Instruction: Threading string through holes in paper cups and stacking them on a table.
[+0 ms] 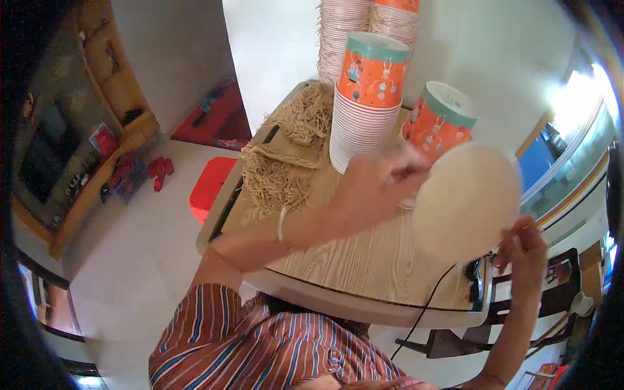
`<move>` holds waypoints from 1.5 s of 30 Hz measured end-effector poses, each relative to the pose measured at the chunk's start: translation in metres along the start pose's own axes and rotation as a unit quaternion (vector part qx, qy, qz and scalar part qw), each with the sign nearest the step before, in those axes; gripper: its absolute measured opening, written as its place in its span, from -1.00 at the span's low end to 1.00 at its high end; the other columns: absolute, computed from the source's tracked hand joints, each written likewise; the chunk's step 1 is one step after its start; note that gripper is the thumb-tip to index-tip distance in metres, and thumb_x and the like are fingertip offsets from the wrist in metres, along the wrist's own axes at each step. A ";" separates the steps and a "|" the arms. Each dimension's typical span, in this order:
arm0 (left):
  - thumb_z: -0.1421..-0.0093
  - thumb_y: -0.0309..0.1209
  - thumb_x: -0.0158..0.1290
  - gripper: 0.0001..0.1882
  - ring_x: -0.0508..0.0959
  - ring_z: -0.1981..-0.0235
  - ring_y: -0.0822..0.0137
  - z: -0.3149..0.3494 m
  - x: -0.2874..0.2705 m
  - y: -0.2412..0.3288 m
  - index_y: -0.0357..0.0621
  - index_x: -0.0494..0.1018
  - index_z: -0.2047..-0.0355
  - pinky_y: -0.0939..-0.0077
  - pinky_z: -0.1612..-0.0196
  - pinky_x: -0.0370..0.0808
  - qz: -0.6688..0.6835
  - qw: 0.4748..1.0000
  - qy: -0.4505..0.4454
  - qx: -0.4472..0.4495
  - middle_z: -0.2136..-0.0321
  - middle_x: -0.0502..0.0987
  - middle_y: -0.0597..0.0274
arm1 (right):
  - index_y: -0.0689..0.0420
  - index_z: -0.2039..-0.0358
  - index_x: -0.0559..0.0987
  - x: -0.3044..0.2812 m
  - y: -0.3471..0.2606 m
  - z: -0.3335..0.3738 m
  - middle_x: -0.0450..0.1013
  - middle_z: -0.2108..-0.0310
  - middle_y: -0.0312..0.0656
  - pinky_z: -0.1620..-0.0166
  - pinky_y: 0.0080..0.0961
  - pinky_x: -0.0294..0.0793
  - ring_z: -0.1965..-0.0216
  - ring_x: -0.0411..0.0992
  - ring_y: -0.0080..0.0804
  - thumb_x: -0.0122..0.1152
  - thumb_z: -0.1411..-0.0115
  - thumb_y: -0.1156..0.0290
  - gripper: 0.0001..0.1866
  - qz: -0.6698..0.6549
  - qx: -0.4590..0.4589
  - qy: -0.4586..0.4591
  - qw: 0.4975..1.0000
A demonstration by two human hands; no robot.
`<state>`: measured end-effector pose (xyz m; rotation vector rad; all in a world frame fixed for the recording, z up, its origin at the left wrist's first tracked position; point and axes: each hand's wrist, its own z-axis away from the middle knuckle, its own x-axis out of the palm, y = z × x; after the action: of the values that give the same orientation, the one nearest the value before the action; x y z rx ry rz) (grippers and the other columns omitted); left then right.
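Note:
A round cream-coloured piece (467, 203) is held up over the right side of the table, its flat face toward me. Whether it is a lid or the end of a paper tub, I cannot tell. My right hand (522, 244) pinches its lower right edge between thumb and fingers. Somewhat blurred, my left hand (383, 179) is closed, its curled fingers at the piece's upper left edge. Just behind stand a tall stack of orange paper tubs (370, 78) with green bands, upside down, and a shorter stack (442, 117) beside it. Tangled beige cords (276, 182) lie left of my left forearm.
More nested tubs (344, 32) stand against the wall. Another heap of cords (305, 114) lies near them. A black cable (429, 302) hangs over the front edge of the wood-grain table (351, 260). A red stool (211, 185) is at left, dark chairs (455, 341) at right.

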<state>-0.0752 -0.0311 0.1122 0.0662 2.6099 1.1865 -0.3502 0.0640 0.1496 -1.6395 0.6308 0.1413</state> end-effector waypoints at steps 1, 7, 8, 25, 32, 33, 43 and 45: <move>-0.15 -0.43 0.10 -0.84 0.56 0.43 0.27 -0.023 0.006 0.000 -0.26 0.52 0.29 0.44 0.31 0.49 0.016 0.999 0.023 0.040 0.43 0.53 0.10 | 0.09 0.40 0.41 -0.009 -0.007 -0.009 0.36 0.62 -0.36 0.68 -0.69 0.26 0.68 0.34 -0.64 0.11 -0.21 0.48 -0.93 0.020 -0.045 0.050 0.998; -0.08 -0.52 0.10 -0.89 0.56 0.38 0.12 -0.152 0.011 -0.006 -0.25 0.53 0.36 0.35 0.30 0.50 -0.080 0.943 0.152 0.285 0.41 0.54 0.08 | 0.09 0.34 0.46 -0.028 -0.028 -0.120 0.41 0.51 -0.37 0.46 -0.72 0.29 0.50 0.34 -0.70 0.17 -0.23 0.36 -0.89 0.135 -0.304 0.208 0.920; -0.07 -0.53 0.10 -0.90 0.56 0.36 0.11 -0.167 0.013 -0.010 -0.24 0.54 0.37 0.33 0.30 0.50 -0.093 0.928 0.174 0.314 0.40 0.54 0.09 | 0.11 0.34 0.47 -0.032 -0.020 -0.143 0.44 0.48 -0.37 0.43 -0.69 0.33 0.47 0.37 -0.68 0.17 -0.22 0.36 -0.88 0.136 -0.314 0.214 0.915; -0.08 -0.51 0.03 -0.73 0.56 0.34 0.05 -0.176 0.017 -0.134 -0.18 0.49 0.17 0.25 0.32 0.53 -0.302 0.896 0.144 0.293 0.36 0.52 0.07 | 0.19 0.35 0.42 0.058 0.073 -0.285 0.43 0.45 -0.31 0.22 -0.67 0.35 0.37 0.36 -0.65 0.16 -0.22 0.46 -0.89 0.022 -0.296 0.148 0.943; -0.10 -0.55 0.06 -0.76 0.57 0.29 0.01 -0.147 0.028 -0.151 -0.22 0.48 0.18 0.27 0.30 0.56 -0.251 0.915 0.149 0.277 0.29 0.53 0.01 | 0.15 0.30 0.46 0.073 0.114 -0.273 0.46 0.42 -0.25 0.24 -0.57 0.40 0.37 0.35 -0.55 0.17 -0.22 0.37 -0.86 0.003 -0.301 0.137 0.944; -0.10 -0.55 0.06 -0.76 0.57 0.29 0.01 -0.144 0.026 -0.153 -0.22 0.48 0.18 0.27 0.30 0.56 -0.252 0.916 0.149 0.274 0.29 0.53 0.01 | 0.14 0.26 0.47 0.076 0.117 -0.270 0.48 0.38 -0.24 0.21 -0.57 0.40 0.35 0.37 -0.54 0.16 -0.22 0.40 -0.87 0.011 -0.283 0.134 0.950; -0.10 -0.55 0.11 -0.80 0.58 0.27 0.08 -0.109 0.025 -0.174 -0.24 0.51 0.23 0.32 0.23 0.58 -0.247 0.922 0.132 0.268 0.26 0.55 0.04 | 0.11 0.13 0.46 0.088 0.135 -0.249 0.50 0.21 -0.21 0.01 -0.52 0.38 0.11 0.43 -0.50 0.06 -0.23 0.54 -0.80 0.015 -0.279 0.109 0.954; -0.09 -0.56 0.11 -0.79 0.59 0.26 0.09 -0.104 0.026 -0.179 -0.24 0.51 0.23 0.33 0.21 0.58 -0.245 0.925 0.127 0.262 0.26 0.56 0.03 | 0.11 0.12 0.46 0.089 0.139 -0.246 0.49 0.21 -0.21 0.00 -0.51 0.38 0.11 0.43 -0.50 0.05 -0.24 0.54 -0.80 -0.002 -0.293 0.097 0.951</move>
<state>-0.1148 -0.2225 0.0383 -0.6366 2.8406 0.3296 -0.4058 -0.2026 0.0334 -2.2487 0.7811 0.1770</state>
